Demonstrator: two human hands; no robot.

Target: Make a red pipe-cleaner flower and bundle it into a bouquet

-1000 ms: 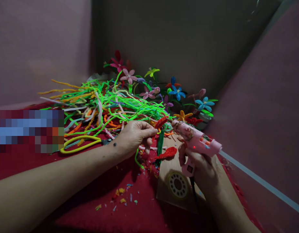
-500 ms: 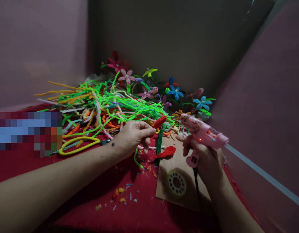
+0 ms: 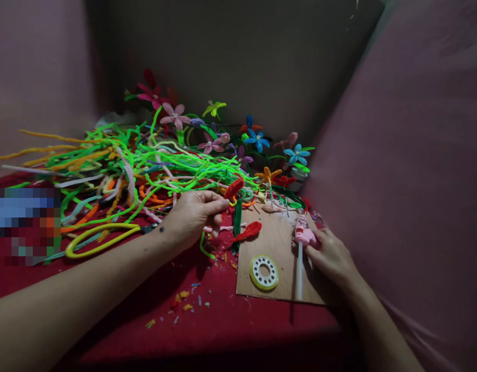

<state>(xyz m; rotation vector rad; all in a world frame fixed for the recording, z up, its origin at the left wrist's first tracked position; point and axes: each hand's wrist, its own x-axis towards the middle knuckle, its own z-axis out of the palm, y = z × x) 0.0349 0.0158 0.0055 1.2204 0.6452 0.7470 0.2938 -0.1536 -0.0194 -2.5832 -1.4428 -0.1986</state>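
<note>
The left hand [image 3: 194, 214] pinched a red petal [image 3: 233, 188] that stuck up-right from the grip. The right hand [image 3: 331, 256] touched the glue gun [image 3: 303, 235] lying just left of it, lengthwise toward the person. I could not tell whether its grip was closed.

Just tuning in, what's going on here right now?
A person is working with pipe cleaners on a red cloth. The left hand pinches a red petal, with a dark green stem just below it. The right hand touches a pink glue gun lying on a wooden board; its grip is unclear. A yellow ring lies on the board too. Yellow-handled scissors and a loose pipe-cleaner pile sit to the left, with finished flowers behind.
</note>
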